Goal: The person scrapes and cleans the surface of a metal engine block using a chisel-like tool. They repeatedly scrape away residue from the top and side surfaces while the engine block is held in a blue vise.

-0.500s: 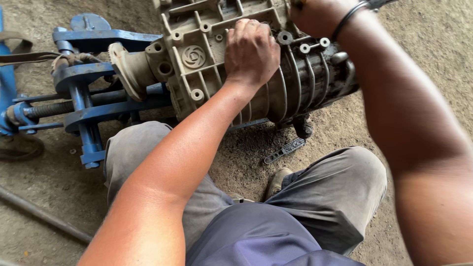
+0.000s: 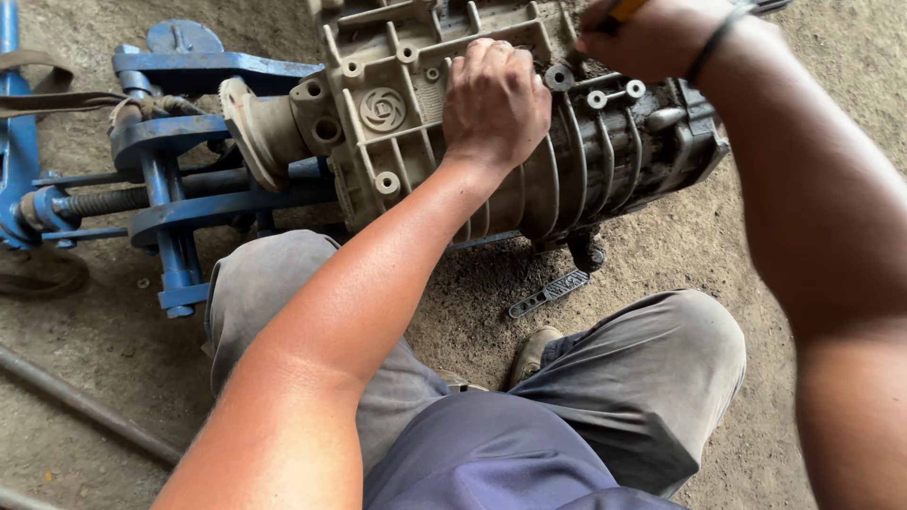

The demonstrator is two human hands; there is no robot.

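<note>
Gearbox: a grimy ribbed aluminium casing, lying on a blue stand over the dirt floor, at 12 o'clock from the squatting person. Its long axis is seen to run from 9 to 3 o'clock, nose flange at 9, ribbed bell end at 3.

Left hand is laid on top of the casing, fingers curled down over the far edge; whether anything is pinched beneath them cannot be told. It is the nearer hand to the casing's middle.

Right hand is closed around a tool with a yellow-orange handle, at 1 o'clock, just above the bolt bosses at the rear top. The tool's tip is hidden.

No containers are seen. A small dark toothed strip lies on the floor below the casing, at 6 o'clock from it, near the person's shoe. A steel bar lies at 8 o'clock, well apart.
</note>
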